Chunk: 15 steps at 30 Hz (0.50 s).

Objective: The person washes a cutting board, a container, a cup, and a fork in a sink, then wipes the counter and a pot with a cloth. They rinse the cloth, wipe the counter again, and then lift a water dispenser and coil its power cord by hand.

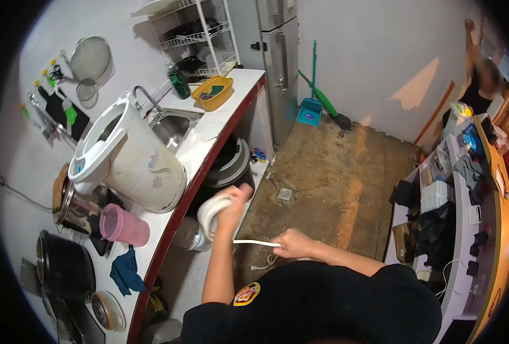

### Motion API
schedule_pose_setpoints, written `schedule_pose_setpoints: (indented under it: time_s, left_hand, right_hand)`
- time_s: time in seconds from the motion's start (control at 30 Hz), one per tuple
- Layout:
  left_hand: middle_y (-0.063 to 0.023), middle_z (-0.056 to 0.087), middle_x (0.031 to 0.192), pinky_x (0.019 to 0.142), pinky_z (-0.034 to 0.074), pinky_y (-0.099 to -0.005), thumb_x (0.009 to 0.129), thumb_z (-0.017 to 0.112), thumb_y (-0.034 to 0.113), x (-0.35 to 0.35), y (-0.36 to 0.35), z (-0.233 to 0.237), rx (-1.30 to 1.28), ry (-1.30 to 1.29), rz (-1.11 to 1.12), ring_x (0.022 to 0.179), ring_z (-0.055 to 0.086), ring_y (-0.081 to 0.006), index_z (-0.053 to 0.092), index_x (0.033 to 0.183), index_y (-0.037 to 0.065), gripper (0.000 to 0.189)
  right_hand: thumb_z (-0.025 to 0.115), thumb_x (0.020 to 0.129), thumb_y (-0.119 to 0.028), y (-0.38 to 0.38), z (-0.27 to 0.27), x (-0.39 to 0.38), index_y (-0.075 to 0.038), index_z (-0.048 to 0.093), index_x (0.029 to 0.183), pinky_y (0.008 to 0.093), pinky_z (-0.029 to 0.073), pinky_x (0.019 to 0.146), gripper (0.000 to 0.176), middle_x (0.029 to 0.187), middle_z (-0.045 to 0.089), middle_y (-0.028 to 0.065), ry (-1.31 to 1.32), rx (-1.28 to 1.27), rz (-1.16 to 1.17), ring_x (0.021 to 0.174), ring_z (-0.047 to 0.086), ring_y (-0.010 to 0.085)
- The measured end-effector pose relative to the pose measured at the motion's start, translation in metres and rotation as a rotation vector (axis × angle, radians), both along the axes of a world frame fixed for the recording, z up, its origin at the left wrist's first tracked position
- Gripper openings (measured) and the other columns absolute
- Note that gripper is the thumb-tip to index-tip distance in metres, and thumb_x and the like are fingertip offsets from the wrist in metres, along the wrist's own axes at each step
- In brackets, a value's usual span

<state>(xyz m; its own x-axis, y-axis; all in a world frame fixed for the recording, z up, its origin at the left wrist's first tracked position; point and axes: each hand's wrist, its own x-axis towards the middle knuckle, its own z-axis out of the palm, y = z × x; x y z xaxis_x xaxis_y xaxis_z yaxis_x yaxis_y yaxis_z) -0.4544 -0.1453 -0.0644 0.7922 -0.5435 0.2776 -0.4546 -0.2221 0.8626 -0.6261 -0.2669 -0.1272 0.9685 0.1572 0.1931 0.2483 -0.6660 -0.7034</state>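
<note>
My left hand (230, 211) is closed around a coiled white cable (207, 214), its loops hanging at the hand's left side. From there a straight length of cable runs right to my right hand (293, 243), whose fingers are closed on it in a fist. Below my right hand, a loose end with what looks like a plug (261, 266) hangs near the floor. Both hands are in front of my chest, left of centre and at the centre, beside the counter edge.
On the counter (205, 135) at left stand a tall white bin (145, 163), a pink container (125, 225), a black pot (65, 266) and a yellow basin (213, 94). A shelf unit (409, 229) is at right. Another person (481, 86) is at upper right.
</note>
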Motion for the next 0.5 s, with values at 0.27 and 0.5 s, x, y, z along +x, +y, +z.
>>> schedule_pose_setpoints:
  time_s: [0.27,0.5]
  left_hand:
    - [-0.0024,0.044,0.044,0.052,0.042,-0.0311,0.080,0.059,0.046,-0.095,-0.044,-0.016,-0.592,1.355,-1.761,0.042,0.048,-0.0147,0.043,0.048,0.009,0.052]
    - [-0.0031,0.054,0.054,0.050,0.041,-0.0333,0.085,0.056,0.024,-0.029,-0.053,0.021,-0.986,0.788,-0.651,0.050,0.049,-0.0092,0.048,0.055,0.011,0.033]
  right_hand:
    - [0.065,0.077,-0.016,-0.080,0.004,0.028,-0.004,0.053,0.065,0.0387,0.042,0.049,0.020,0.057,0.051,0.0143,-0.238,0.168,-0.600,0.052,0.052,0.0325]
    - [0.061,0.079,-0.029,-0.013,-0.060,-0.029,-0.003,0.059,0.079,0.0429,0.049,0.057,0.026,0.066,0.061,0.0173,0.330,0.059,-0.130,0.060,0.060,0.0355]
